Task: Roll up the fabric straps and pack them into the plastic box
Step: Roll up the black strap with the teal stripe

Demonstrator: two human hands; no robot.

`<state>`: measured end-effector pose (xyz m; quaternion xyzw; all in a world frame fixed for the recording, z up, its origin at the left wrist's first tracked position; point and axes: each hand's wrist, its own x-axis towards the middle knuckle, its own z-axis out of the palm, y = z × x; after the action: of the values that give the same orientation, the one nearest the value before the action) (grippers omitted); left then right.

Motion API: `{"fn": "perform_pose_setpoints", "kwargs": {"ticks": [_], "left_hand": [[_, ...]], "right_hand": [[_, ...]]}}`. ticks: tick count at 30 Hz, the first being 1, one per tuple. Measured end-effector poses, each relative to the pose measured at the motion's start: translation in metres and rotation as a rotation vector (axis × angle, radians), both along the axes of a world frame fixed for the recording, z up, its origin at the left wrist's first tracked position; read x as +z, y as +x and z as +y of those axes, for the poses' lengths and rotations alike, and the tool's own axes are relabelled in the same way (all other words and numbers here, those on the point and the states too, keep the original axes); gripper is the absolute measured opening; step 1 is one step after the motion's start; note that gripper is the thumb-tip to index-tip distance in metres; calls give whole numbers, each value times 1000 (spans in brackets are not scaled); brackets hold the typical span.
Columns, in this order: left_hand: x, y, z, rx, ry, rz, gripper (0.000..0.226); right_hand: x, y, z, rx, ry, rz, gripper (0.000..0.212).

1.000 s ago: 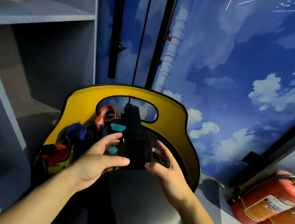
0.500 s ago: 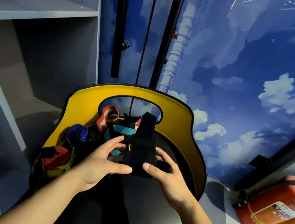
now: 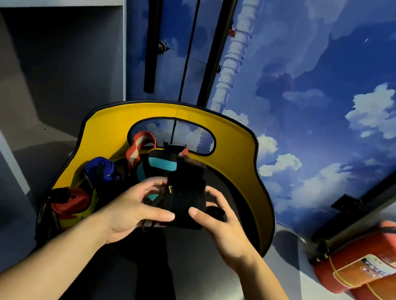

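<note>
Only one view here, the head cam looking down at a round black-cushioned chair with a yellow curved backrest.

Both hands are on the same thing: a wide black woven fabric strap, partly rolled into a chunky bundle. It sits right between the two hands, above the seat, with its free tail sticking up and away from the person toward the backrest cutout. So the long axis of the loose end runs away from the body, and the roll's own axis runs roughly left to right, hand to hand. That's what the next turn depends on, I'd say: the tail has to get wound down onto the roll.

The left hand has its fingers curled round the left end of the roll, thumb laid across the front. The right hand grips the right end the same way, thumb on the front face. Neither is nearer really, they're pretty much level.

Behind the roll there's a heap of other straps waiting on the seat: a teal and black banded strap, a red and white striped strap, a blue webbing strap and a red-orange strap over something yellow-green at the left edge. I can't spot the plastic box anywhere.

Compared with half a second and a second back, the upright tail looks noticeably shorter and the bundle fatter, so more has been wound on. Hands are in about the same spot, thumbs closer together.
</note>
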<state>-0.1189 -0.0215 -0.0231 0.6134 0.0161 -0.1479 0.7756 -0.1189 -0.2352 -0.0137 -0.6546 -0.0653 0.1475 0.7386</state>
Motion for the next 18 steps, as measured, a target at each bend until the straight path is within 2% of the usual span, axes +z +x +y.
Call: {"fn": "perform_pose_setpoints", "kwargs": {"ticks": [4, 8, 10, 12, 14, 16, 18], "left_hand": [[-3, 1, -2, 20, -9, 35, 70], [-7, 7, -2, 79, -30, 61, 73], [-8, 10, -1, 107, -20, 55, 78], [-10, 12, 0, 128, 5, 50, 79], [-12, 13, 0, 142, 12, 62, 76], [-12, 12, -1, 153, 25, 85, 76], [-11, 12, -2, 168, 33, 95, 77]], "right_hand": [[-3, 4, -3, 7, -79, 4, 48], [-4, 8, 2, -81, -190, -66, 47], [-4, 10, 3, -137, -288, -239, 60], [-4, 11, 3, -204, -432, -494, 67], [-2, 12, 4, -246, -496, -715, 54], [3, 11, 7, -275, -515, -833, 34], [3, 10, 9, -296, -545, -907, 24]]}}
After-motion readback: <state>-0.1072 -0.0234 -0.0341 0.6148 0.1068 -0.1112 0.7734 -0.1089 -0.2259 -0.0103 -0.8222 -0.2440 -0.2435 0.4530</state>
